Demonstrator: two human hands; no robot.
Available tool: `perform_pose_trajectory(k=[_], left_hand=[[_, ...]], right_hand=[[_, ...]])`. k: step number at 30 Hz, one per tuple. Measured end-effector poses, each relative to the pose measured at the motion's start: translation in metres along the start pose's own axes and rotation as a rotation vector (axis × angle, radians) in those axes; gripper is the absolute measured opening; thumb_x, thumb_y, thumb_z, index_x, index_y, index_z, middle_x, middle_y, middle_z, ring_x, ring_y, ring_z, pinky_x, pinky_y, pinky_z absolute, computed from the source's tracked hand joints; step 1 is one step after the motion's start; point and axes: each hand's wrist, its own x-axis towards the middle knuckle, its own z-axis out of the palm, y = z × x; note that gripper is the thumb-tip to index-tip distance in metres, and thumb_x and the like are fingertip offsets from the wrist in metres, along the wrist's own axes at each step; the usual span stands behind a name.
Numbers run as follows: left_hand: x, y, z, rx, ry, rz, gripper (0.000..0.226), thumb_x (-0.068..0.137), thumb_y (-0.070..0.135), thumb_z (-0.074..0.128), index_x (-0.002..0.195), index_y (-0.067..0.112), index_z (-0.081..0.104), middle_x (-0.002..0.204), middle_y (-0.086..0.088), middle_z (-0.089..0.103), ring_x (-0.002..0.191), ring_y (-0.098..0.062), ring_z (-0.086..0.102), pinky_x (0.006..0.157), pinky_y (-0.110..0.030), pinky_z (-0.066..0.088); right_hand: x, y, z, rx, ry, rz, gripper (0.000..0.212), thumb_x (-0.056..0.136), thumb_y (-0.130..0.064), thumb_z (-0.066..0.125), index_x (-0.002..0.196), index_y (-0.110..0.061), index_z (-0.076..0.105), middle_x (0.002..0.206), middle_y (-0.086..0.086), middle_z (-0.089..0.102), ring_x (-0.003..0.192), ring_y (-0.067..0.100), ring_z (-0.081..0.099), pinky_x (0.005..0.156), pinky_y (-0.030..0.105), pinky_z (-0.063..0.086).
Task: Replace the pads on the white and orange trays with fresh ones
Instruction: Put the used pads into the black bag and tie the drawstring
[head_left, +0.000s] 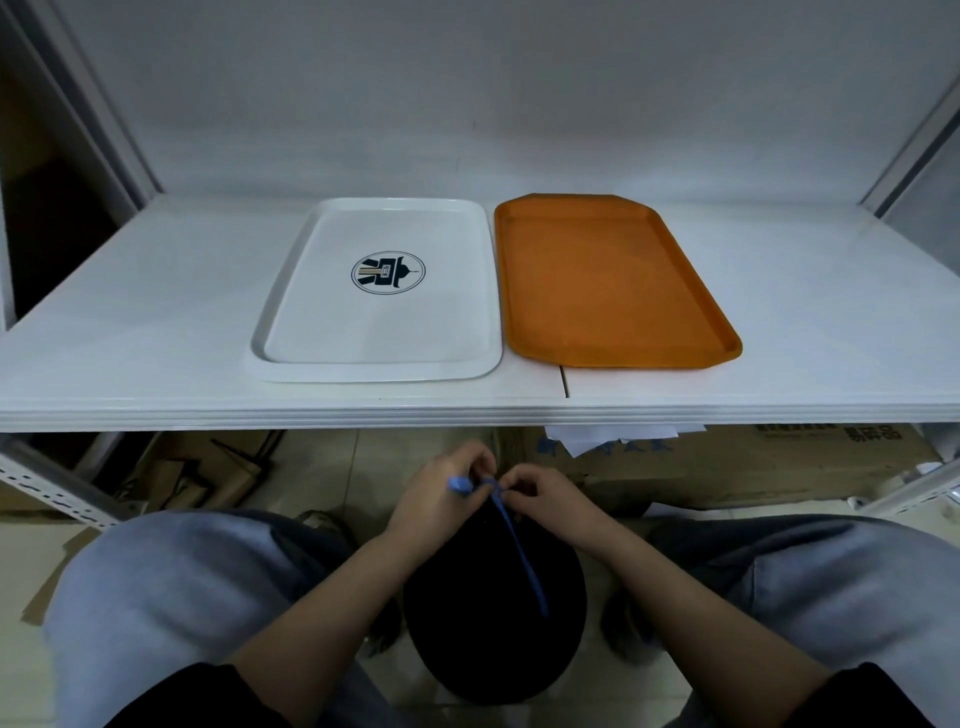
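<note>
- Both trays sit side by side on the white desk (156, 312), nearly touching: the white rectangular plastic tray with the round dark logo (379, 291) on the left, the orange rectangular plastic tray with clipped corners (613, 280) on the right.
- Neither tray has any pad on it that I can see. Bare surfaces, so the old pads look like they're already off and no fresh ones are down yet.
- The action is below the desk edge, between the person's knees. The left hand (441, 493) and right hand (545, 499) are close together over a black bag-like thing (493, 623) on the floor.
- Both sets of fingers are curled and pinching a thin blue drawstring or ribbon (519, 545). Left fingers hold a looped end, right fingers pinch it just beside, and the tail trails down over the black thing.
- My guess: they're working the tie on the bag, either closing up the old pads or getting at something inside. Can't tell which.
- Next move probably calls for letting go of the string, getting fresh pads (none in view) and laying one flat inside each tray.
- Cardboard boxes (727, 467) sit under the desk.
</note>
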Motion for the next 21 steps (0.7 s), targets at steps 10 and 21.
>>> perform_pose_trajectory(k=[10,21], left_hand=[[-0.012,-0.009,0.015,0.364,0.182,0.233,0.01,0.087,0.032,0.045,0.085,0.025,0.037,0.075,0.0,0.059,0.051,-0.028,0.058,0.041,-0.034,0.044],[-0.011,-0.005,0.011,0.279,0.193,0.225,0.019,0.088,0.048,0.044,0.086,0.029,0.044,0.073,0.007,0.06,0.054,-0.013,0.056,0.044,-0.024,0.038]], right_hand=[[-0.008,-0.012,-0.003,0.167,-0.115,0.111,0.023,0.1,-0.02,0.041,0.087,-0.021,0.06,0.084,-0.009,0.062,0.068,0.004,0.061,0.062,0.017,0.041],[-0.008,-0.007,-0.009,0.128,-0.128,0.004,0.014,0.097,-0.018,0.051,0.099,-0.026,0.063,0.088,-0.011,0.066,0.068,0.002,0.065,0.063,0.016,0.046]])
